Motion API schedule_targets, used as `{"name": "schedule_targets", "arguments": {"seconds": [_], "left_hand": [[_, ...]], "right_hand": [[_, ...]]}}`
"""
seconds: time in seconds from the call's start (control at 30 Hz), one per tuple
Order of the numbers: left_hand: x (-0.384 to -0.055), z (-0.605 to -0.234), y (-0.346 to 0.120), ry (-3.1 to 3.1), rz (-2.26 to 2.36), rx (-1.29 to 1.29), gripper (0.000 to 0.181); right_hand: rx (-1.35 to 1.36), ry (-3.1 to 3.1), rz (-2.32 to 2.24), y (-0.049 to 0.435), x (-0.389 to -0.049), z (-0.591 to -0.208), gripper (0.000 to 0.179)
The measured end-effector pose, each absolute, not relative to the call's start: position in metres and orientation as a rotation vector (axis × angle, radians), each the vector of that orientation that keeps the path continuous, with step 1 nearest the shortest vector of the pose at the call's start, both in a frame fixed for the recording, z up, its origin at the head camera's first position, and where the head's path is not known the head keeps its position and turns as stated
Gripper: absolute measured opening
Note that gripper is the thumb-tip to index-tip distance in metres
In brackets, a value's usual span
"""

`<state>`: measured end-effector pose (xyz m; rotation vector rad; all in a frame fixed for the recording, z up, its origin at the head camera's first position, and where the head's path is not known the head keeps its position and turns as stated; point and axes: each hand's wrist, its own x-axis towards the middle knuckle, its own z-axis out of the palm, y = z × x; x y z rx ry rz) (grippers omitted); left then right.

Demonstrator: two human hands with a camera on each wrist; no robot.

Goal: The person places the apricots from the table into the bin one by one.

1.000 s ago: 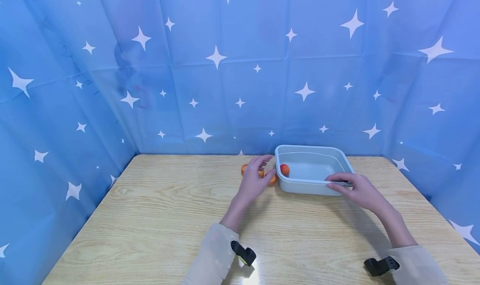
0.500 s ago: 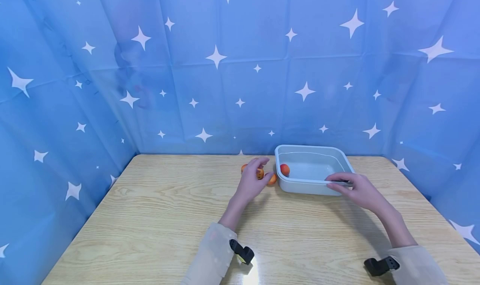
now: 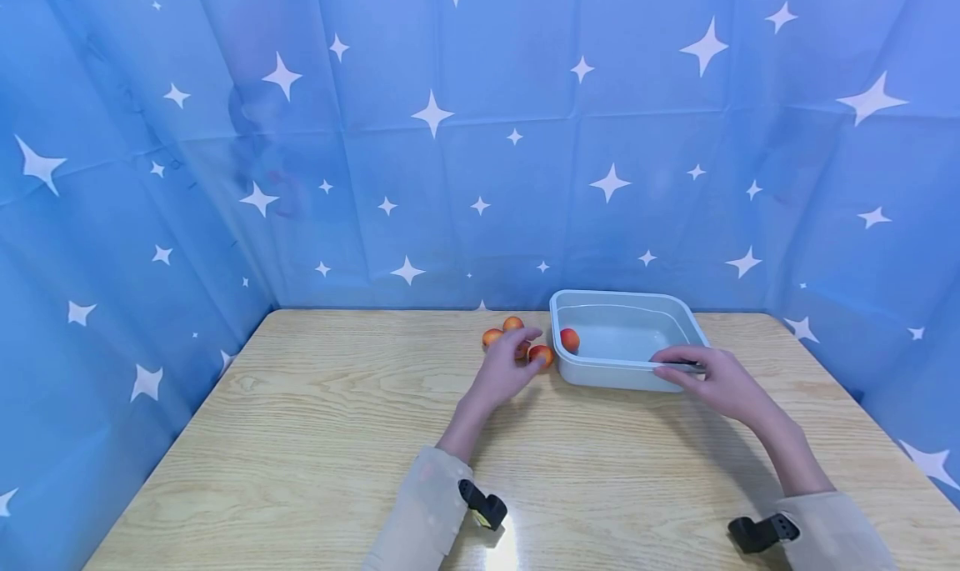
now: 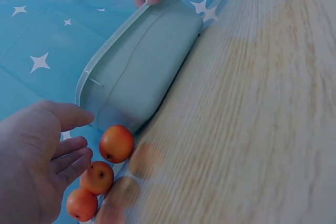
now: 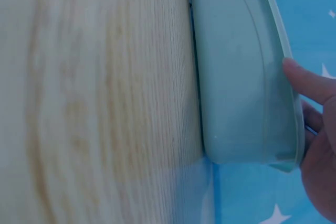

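Note:
My right hand [image 3: 716, 379] holds the near rim of a pale blue-green plastic tub [image 3: 615, 377] at its right end, thumb outside in the right wrist view. Inside the tub's left end lies a small round orange-red fruit [image 3: 570, 341]. My left hand [image 3: 504, 369] is left of the tub, among several similar fruits, its fingers loosely bent. In the left wrist view the fruit nearest the tub [image 4: 116, 144] sits just beyond the fingertips, and two others [image 4: 97, 178] lie close under the fingers. Part of the group is hidden by the hand in the head view.
Everything stands on a light wood-grain table [image 3: 315, 438]. Behind the tub, at the table's far edge, hangs a blue curtain [image 3: 480, 237] with white stars, which also runs along both sides. Each sleeve carries a black wrist camera [image 3: 483, 504].
My left hand has drawn slightly back and lower, its fingers now nearer the fruit beside the tub. Another fruit behind it has come into view. The right hand and tub have stayed put.

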<state>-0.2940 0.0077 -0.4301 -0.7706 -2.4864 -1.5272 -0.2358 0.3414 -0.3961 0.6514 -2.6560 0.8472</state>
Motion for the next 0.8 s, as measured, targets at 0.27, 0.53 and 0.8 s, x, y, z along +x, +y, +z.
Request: {"name": "schedule_targets", "arguments": {"seconds": [0.27, 0.53, 0.8], "left_hand": [[-0.2949, -0.4321, 0.0093, -2.519, -1.418, -0.811, 0.039], [-0.2948, -0.4338, 0.0115, -2.586, -1.301, -0.821, 0.040], [-0.2954, -0.4371, 0.0145, -2.639, -1.169, -0.862, 0.038]], "right_hand": [[0.646, -2.659, 0.840, 0.3426, -0.2372, -0.3977, 0.017], [0.641, -2.657, 0.834, 0.3428, -0.2382, -0.3988, 0.017], [0.640, -2.665, 0.824, 0.3432, -0.2388, -0.3996, 0.017]]}}
